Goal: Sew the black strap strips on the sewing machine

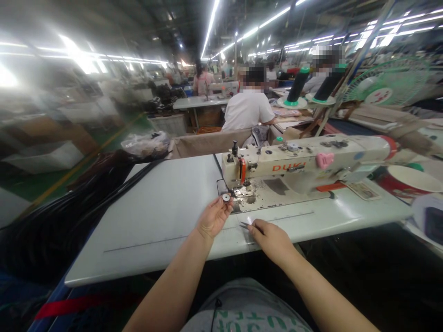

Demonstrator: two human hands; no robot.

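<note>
Item: one small round metal bobbin (pixel 226 198), pale-faced with a dark centre, at the left end of the sewing bed, raised above the near edge of the needle area. Holder: left hand (pixel 215 216), palm partly turned up, thumb and fingertips closed narrowly about the bobbin's rim, face exposed. Second item: one slim pointed metal tool, snips or tweezers (pixel 244 225), too small to tell which; tips directed left, over the near part of the tabletop. Holder: right hand (pixel 273 237), thumb and forefinger pinched together on the tool, remaining fingers curled. Fixture: one flatbed industrial sewing machine (pixel 277 166), cream, orange lettering, just beyond both hands, on a white tabletop (pixel 166 198). Also listed: two black thread cones (pixel 296 87) at far right; a bundle of black strips (pixel 69 221) along the left. Step in hand, by judgement: bobbin handling, probably tending its thread, with the tool at the ready; any thread between the hands is too fine to confirm. Next move, by judgement, calls for a steady rim grip on the bobbin and careful placing of the tool tips, clear of the left fingers.
</note>
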